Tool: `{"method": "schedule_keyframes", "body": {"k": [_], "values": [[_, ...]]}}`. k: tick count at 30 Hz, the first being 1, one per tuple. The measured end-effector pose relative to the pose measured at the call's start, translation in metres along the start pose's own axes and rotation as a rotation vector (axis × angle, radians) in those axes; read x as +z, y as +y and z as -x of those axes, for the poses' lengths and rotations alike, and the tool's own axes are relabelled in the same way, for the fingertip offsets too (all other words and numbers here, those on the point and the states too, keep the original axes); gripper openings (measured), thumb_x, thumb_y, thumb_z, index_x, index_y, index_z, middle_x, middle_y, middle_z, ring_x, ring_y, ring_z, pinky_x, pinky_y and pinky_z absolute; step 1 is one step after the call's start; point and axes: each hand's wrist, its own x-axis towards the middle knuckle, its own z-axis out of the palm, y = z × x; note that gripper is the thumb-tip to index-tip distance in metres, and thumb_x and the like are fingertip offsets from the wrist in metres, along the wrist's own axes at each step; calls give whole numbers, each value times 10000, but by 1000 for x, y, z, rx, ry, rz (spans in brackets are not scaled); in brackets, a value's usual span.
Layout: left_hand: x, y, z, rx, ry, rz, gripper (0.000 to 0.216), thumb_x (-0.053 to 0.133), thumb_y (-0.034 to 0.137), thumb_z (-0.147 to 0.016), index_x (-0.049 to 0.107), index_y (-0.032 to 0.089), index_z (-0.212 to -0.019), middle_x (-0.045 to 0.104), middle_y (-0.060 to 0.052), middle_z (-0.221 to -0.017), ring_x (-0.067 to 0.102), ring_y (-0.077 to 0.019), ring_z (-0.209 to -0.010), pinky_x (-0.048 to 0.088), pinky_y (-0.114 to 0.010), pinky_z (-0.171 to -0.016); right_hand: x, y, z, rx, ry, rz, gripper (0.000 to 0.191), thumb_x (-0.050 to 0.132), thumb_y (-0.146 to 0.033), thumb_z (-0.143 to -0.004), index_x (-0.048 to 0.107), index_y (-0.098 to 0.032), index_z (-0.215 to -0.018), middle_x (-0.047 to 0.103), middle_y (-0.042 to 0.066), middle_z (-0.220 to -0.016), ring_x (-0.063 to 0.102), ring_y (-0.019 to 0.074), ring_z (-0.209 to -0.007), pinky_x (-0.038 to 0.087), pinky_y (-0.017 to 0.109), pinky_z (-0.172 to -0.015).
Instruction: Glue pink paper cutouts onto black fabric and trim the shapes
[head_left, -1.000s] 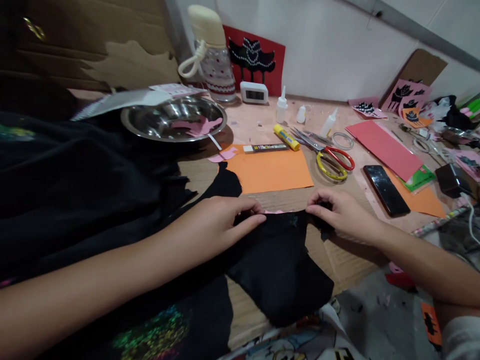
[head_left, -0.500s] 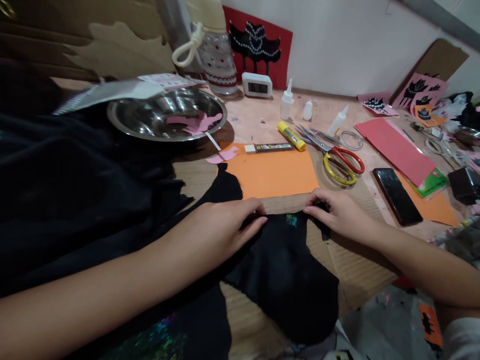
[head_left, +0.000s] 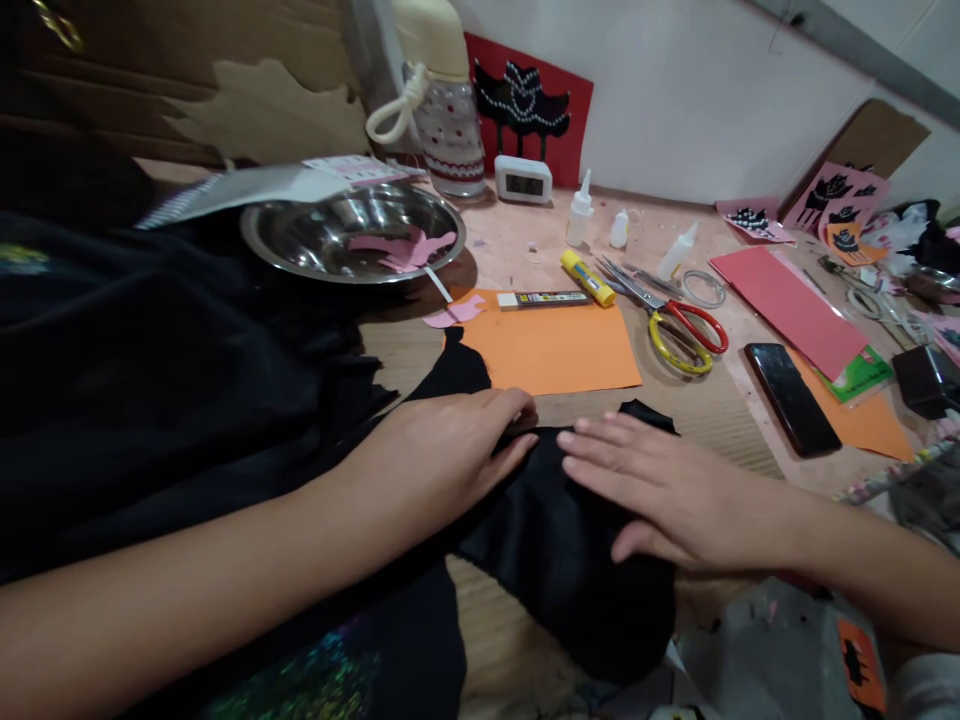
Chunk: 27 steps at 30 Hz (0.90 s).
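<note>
A piece of black fabric (head_left: 570, 570) lies on the cardboard-covered table (head_left: 705, 410) in front of me. My right hand (head_left: 660, 485) lies flat on it, fingers stretched out and pointing left. My left hand (head_left: 457, 450) rests on the fabric's upper left edge, its fingers curled down and pressing the edge. The two hands nearly touch at the fingertips. More black cloth (head_left: 150, 400) spreads over the left of the table, under my left forearm.
An orange paper sheet (head_left: 551, 345) lies just beyond the hands. Behind it are a yellow glue stick (head_left: 589, 277), red-and-yellow scissors (head_left: 679, 330), small glue bottles (head_left: 579, 212), a steel bowl (head_left: 352, 235) with pink cut-outs and a clock (head_left: 523, 182). A black phone (head_left: 793, 398) and pink sheet (head_left: 787, 310) lie right.
My right hand let go of the fabric's upper right corner, opened, and slid left to lie flat on the fabric. My left hand stayed at the fabric's edge.
</note>
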Motion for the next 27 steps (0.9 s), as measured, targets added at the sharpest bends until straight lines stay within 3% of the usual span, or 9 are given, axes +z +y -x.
{"method": "schedule_keyframes", "body": {"k": [4, 7, 9, 14, 19, 27], "values": [[-2, 1, 4, 177, 212, -152, 264, 507, 213, -989, 726, 109, -1095, 780, -154, -1009, 753, -324, -831, 597, -421, -671, 16, -8, -5, 76, -218, -72, 816, 509, -581, -1054, 357, -13, -1620, 320, 263, -1701, 231, 323, -1634, 244, 529, -1338], [4, 10, 14, 452, 372, -299, 426, 352, 62, -992, 755, 48, -1128, 796, -204, -1132, 777, -326, -962, 627, -438, -801, 24, -6, -3, 70, -227, -88, 869, 538, -583, -1038, 323, 20, -1626, 270, 294, -1703, 181, 338, -1643, 215, 553, -1341], [13, 18, 22, 540, 377, -352, 524, 263, 27, -1005, 767, 23, -1147, 787, -219, -1215, 774, -317, -1089, 621, -422, -904, 26, -4, -1, 60, -207, -105, 890, 546, -589, -1030, 299, 15, -1636, 280, 300, -1696, 184, 333, -1643, 210, 565, -1340], [34, 32, 35, 461, 331, -404, 556, 230, 97, -1055, 715, -49, -1282, 694, -283, -1356, 729, -365, -1221, 608, -454, -978, 24, -2, 2, 84, -193, -161, 853, 570, -552, -1034, 298, -28, -1650, 303, 278, -1697, 213, 319, -1639, 232, 563, -1337], [33, 33, 39, 423, 290, -441, 498, 335, 160, -1059, 699, -87, -1292, 644, -336, -1388, 692, -427, -1261, 600, -491, -994, 20, -5, 10, 132, -243, -168, 830, 659, -480, -1008, 352, -18, -1626, 309, 264, -1702, 239, 309, -1632, 220, 525, -1346], [30, 24, 34, 370, 214, -371, 465, 468, 318, -1075, 710, -2, -1310, 664, -292, -1412, 675, -404, -1291, 529, -513, -1098, 16, -8, 24, 173, -172, -175, 691, 596, -438, -1054, 410, -86, -1619, 376, 232, -1681, 308, 316, -1610, 298, 563, -1317]]}}
